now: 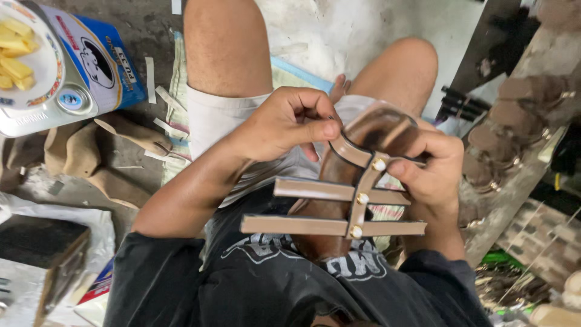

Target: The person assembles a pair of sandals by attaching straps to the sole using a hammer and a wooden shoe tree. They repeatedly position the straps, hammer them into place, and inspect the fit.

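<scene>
I hold a brown sandal upper (pixel 357 181) over my lap: a shiny brown sole form with tan straps crossing it, joined by three round studs (pixel 362 198) on a central strap. My left hand (pixel 284 124) pinches the top strap end near the upper stud, fingers curled. My right hand (pixel 433 172) grips the sandal's right side, thumb beside the top stud. Two lower straps (pixel 315 225) stick out loose to the left.
A large printed tin (pixel 60 60) lies at top left above tan leather scraps (pixel 91 157). A dark box (pixel 39 242) sits at lower left. Rows of finished brown sandals (pixel 514 121) lie on a board at right, with black tools (pixel 460 103) near my knee.
</scene>
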